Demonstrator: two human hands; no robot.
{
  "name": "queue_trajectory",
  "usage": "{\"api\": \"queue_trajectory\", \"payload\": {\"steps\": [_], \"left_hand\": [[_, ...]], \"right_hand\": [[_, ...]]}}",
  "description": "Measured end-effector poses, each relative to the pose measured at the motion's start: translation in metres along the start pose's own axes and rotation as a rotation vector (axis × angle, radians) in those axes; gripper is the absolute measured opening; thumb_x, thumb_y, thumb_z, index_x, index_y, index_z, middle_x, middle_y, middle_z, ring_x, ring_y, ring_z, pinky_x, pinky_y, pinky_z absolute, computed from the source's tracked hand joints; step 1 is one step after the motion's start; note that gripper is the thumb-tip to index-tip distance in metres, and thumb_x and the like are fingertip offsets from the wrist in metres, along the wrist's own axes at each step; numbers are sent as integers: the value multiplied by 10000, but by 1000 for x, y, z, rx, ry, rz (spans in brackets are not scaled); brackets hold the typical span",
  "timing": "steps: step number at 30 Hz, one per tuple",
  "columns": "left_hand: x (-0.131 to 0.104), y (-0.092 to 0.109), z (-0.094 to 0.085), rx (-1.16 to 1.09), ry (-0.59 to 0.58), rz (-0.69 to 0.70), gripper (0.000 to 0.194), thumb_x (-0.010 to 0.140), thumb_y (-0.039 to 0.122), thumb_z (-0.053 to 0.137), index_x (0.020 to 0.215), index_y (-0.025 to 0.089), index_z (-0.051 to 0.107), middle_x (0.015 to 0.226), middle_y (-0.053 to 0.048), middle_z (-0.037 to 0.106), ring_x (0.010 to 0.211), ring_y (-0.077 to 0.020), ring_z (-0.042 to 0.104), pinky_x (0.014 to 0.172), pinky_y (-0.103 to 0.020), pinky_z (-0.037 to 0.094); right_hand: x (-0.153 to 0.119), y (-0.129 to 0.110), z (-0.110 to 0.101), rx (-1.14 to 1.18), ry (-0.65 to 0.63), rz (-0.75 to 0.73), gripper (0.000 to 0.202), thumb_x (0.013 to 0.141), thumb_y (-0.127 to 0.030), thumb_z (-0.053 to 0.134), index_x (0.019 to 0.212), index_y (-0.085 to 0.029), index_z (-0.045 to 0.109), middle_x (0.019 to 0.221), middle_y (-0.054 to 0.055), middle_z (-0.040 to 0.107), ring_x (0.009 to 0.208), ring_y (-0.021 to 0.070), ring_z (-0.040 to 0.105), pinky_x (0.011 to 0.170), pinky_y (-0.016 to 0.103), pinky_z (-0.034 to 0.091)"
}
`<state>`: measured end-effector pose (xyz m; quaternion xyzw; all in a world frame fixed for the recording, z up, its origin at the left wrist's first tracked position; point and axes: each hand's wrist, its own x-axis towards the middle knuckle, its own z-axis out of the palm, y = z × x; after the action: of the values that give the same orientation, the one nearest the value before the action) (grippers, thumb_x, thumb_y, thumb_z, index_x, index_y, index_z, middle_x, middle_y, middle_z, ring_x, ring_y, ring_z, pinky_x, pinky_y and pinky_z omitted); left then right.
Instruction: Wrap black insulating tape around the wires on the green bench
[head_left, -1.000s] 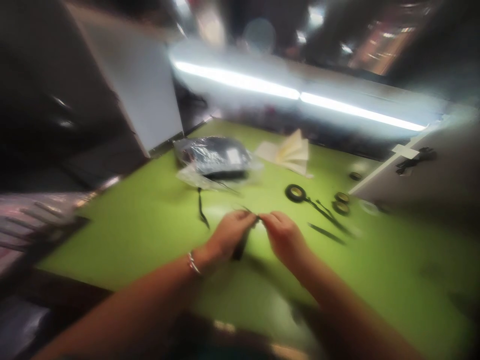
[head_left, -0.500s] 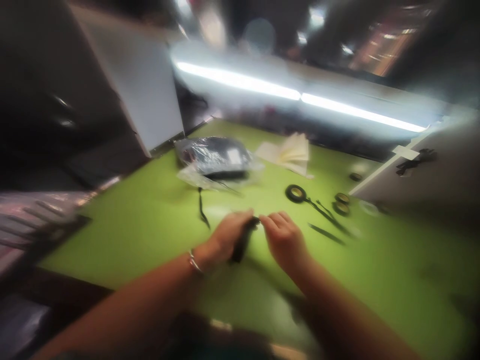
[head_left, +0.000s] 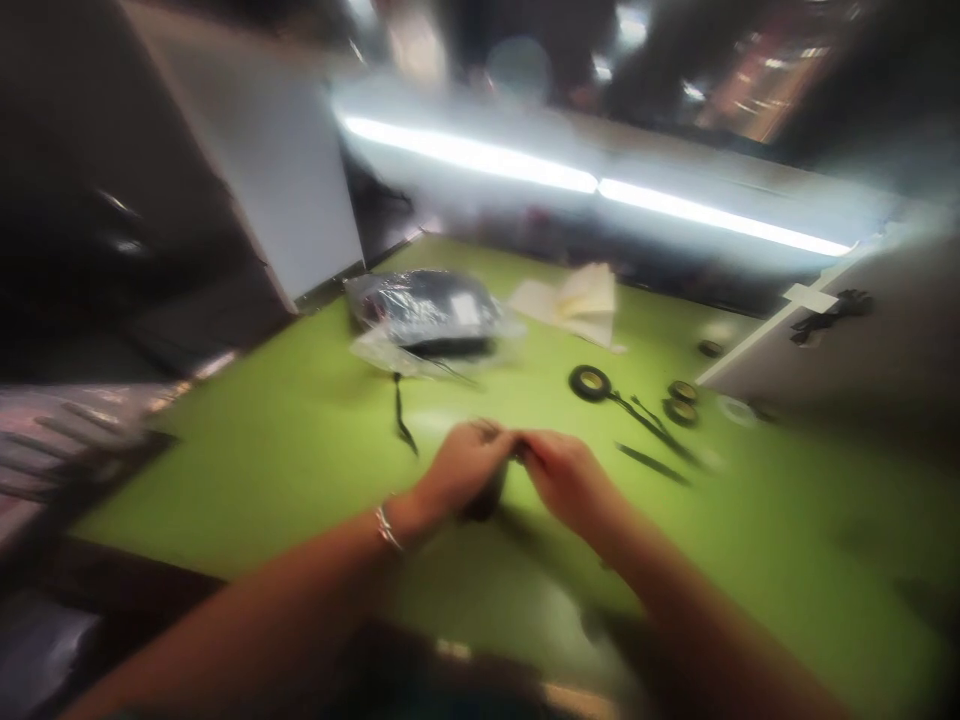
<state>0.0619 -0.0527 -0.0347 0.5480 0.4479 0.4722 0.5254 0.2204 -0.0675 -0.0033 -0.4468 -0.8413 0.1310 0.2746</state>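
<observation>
My left hand point(head_left: 465, 465), with a bracelet at the wrist, is closed around a small black object point(head_left: 491, 492) above the green table. Most of that object is hidden by the fingers, and blur keeps its kind from showing. My right hand point(head_left: 566, 475) is pinched at the object's upper end, its fingertips meeting those of the left. What the right fingertips grip is too small and covered to make out.
On the green table point(head_left: 262, 460) a dark item in clear plastic point(head_left: 435, 310) lies behind my hands, near a black strip point(head_left: 403, 415). Farther right are pale papers point(head_left: 585, 305), a black roll with a yellowish core point(head_left: 590, 382), smaller rolls point(head_left: 681, 402) and a thin dark piece point(head_left: 651, 463).
My right hand has moved slightly left and turned, bringing its fingertips against the left hand's at the black object's top. The left fingers now cover more of it. The view shifted a little.
</observation>
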Motion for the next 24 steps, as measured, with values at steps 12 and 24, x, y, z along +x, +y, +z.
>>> {"api": "queue_trajectory", "payload": {"steps": [12,24], "left_hand": [[-1,4,-1,-81,-117,-30,273,690,386,754,798,137,731,750,-52,706,706,-164,604,655,-247,436],[1,-3,-4,-222,-50,-138,244,677,354,761,768,133,718,748,-51,696,704,-160,607,624,-245,439]], "right_hand": [[7,-4,-9,276,83,209,226,781,-98,533,806,-204,731,716,-5,730,618,127,644,561,213,469],[-3,0,11,-332,315,-98,196,872,-93,466,765,-165,613,695,52,590,667,173,523,629,277,430]]}}
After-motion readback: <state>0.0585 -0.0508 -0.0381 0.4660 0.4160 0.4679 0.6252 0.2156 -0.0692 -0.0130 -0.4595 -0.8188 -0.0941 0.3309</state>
